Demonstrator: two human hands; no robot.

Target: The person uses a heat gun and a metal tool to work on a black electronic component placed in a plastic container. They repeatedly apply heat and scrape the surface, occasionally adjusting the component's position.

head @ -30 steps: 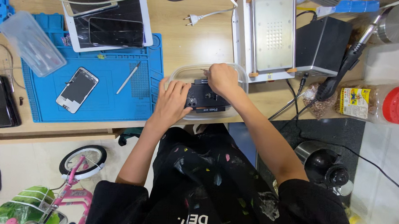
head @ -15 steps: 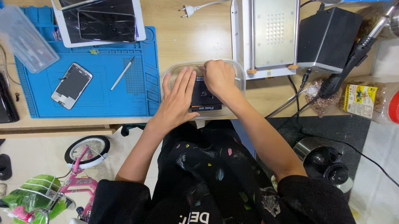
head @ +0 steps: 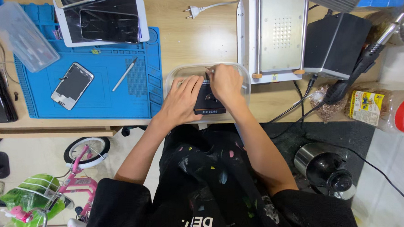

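Hands first, low centre of the frame: the left hand [head: 182, 100] lies flat along the left edge of a small black device [head: 209, 101], fingers spread and pressing it down, not curled round it. The right hand [head: 226, 84] is pinched shut on a thin metal tool [head: 208, 69] whose tip pokes out at the device's upper edge. The device sits inside a clear plastic tray [head: 172, 76] at the near edge of the wooden surface [head: 201, 31].

Judgement on the work in hand: it looks like fine picking or prying at the device. Done well, the left palm keeps the body from sliding in the slick tray, and the tool stays shallow with small moves, so loose bits drop in the tray.

A pale strip label runs along the device's near edge; print too small to matter.

Left of the tray, a blue work mat [head: 98, 95] carries a phone with a white rim [head: 72, 85] and a slim silver pen-like tool [head: 124, 74]. Further up the mat, a white tablet [head: 104, 20], dark screen up. A clear lidded box [head: 21, 35] lies at upper left.

Right of the tray, a metal heating plate [head: 278, 35] with a perforated patch, then a black box unit [head: 336, 44]. At far right, a clear jar with red lid [head: 384, 110] lies on its side, with a yellow rectangular label facing up. A white plug [head: 190, 10] rests at top centre.
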